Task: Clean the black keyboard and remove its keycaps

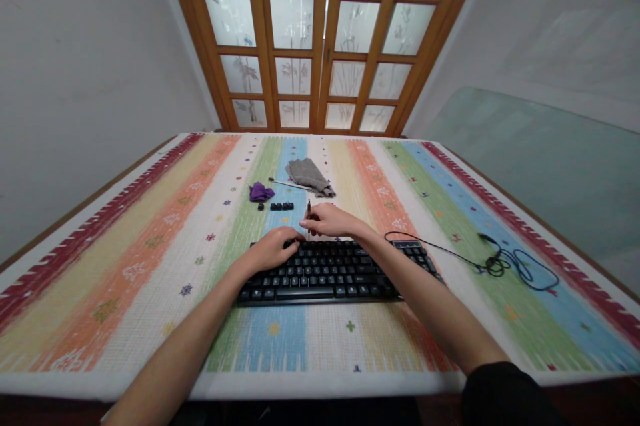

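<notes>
A black keyboard [335, 271] lies on the striped tablecloth [150, 259] in front of me. My left hand [274, 247] rests on the keyboard's upper left keys, fingers curled down. Just beyond the keyboard's top edge, my right hand [330, 220] grips a thin dark tool [309, 211] that stands nearly upright. Three loose black keycaps [281, 206] lie in a row just beyond the hands.
A purple cloth [261, 192], a grey cloth [310, 177] and a thin stick [285, 183] lie farther back. The keyboard's cable [505, 263] is coiled at the right. Wooden glazed doors [320, 39] stand behind the table.
</notes>
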Available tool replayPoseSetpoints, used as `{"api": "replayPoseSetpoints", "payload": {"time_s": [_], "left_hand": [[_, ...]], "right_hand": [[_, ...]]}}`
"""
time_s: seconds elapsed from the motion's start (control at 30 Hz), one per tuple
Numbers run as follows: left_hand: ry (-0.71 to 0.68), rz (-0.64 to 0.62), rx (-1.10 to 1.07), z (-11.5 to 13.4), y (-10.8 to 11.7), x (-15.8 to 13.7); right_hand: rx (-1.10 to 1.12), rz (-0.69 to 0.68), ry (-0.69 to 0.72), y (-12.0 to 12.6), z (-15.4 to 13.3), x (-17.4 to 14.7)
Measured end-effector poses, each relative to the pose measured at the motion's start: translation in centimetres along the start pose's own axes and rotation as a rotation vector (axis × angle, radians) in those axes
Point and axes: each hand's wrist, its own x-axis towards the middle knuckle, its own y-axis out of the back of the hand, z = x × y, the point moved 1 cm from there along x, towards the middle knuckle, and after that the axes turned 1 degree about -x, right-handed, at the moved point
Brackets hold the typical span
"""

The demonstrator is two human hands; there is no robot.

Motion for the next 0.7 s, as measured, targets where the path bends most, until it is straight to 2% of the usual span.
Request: {"api": "replayPoseSetpoints", "payload": {"time_s": [0.2, 0.33, 0.47, 0.6, 0.7], "left_hand": [[-0.005, -0.014, 0.018, 0.6, 0.3, -0.6], [-0.071, -0.037, 0.135, 1.3, 0.2, -1.4], [-0.093, -0.108, 0.218, 2.0, 0.0, -2.0], [-0.066, -0.122, 0.238, 2.5, -0.3, -2.4], [-0.045, -0.117, 0.242, 2.8, -0.5, -2.7]], "right_hand": [[-0.007, 0.071, 0.079, -0.6, 0.4, -0.7], [-0.045, 0.161, 0.141, -1.2, 0.5, -1.5], [-0.031, 0.172, 0.165, -1.3, 0.7, -1.8], [0.015, 0.161, 0.158, -1.4, 1.2, -1.3], [0.094, 0.143, 0.098, -1.6, 2.0, -0.6]]}}
